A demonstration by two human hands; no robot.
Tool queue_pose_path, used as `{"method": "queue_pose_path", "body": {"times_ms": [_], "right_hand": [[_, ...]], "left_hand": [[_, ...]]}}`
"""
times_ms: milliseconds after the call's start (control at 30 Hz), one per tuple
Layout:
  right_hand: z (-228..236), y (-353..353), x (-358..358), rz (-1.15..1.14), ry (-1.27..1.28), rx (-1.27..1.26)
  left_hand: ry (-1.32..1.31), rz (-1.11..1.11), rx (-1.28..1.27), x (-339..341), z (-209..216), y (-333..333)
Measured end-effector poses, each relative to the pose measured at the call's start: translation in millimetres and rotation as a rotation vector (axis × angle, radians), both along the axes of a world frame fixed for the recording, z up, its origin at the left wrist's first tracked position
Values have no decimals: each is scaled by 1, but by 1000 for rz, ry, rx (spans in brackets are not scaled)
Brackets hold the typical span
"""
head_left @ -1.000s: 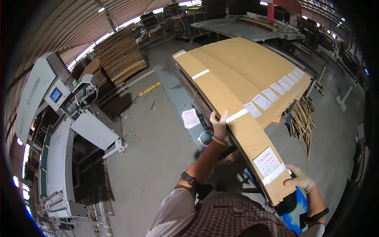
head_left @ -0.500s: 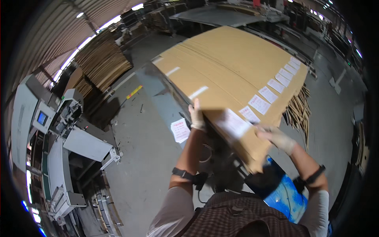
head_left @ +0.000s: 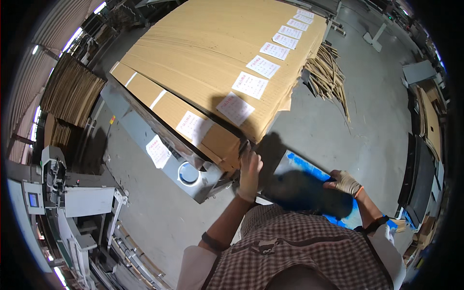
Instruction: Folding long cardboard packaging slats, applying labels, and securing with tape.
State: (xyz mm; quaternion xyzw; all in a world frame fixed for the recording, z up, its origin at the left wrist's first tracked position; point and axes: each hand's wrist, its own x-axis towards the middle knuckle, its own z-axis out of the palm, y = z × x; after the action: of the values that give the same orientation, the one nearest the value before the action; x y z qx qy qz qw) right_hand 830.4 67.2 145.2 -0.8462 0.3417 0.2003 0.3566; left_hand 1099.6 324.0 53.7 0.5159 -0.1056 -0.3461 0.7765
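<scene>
A large stack of brown cardboard sheets (head_left: pixel 203 53) lies ahead of me, with a row of white printed paper slips (head_left: pixel 250 85) along its right side. My left hand (head_left: pixel 250 175), in a pale glove, is closed at the near corner of the cardboard, its fingers pointing up. Another slip (head_left: pixel 193 126) lies on the near cardboard strip, which has white bands (head_left: pixel 158 99) across it. Lower right, my gloved right hand (head_left: pixel 345 183) is at the far edge of a blue-painted board (head_left: pixel 307 166). Its fingers are curled; whether they hold anything is unclear.
On the grey table ledge (head_left: pixel 123 113) lie more paper slips (head_left: pixel 158 151) and a roll of tape (head_left: pixel 189 173). Cardboard scrap strips (head_left: pixel 326 72) lean by the stack's right side. A grey machine (head_left: pixel 72 203) stands at left, with stacked boards (head_left: pixel 70 92) behind it.
The view has shifted, bringing the stack nearer. My left hand has gone from the stack's left edge to its near corner. My right hand has left the cardboard for the blue board.
</scene>
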Motion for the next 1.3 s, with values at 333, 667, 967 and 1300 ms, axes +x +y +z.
{"method": "queue_pose_path", "body": {"times_ms": [333, 667, 967, 1300], "right_hand": [[46, -47, 61, 198, -71, -352], [-36, 53, 278, -1009, -860, 1088], [-43, 58, 288, -940, -849, 1264], [-52, 64, 292, -900, -963, 1301]], "left_hand": [[-53, 212, 61, 60, -28, -67], [606, 131, -122, 47, 61, -96], [262, 72, 283, 13, 71, -34], [-1426, -277, 654, 124, 120, -128]]}}
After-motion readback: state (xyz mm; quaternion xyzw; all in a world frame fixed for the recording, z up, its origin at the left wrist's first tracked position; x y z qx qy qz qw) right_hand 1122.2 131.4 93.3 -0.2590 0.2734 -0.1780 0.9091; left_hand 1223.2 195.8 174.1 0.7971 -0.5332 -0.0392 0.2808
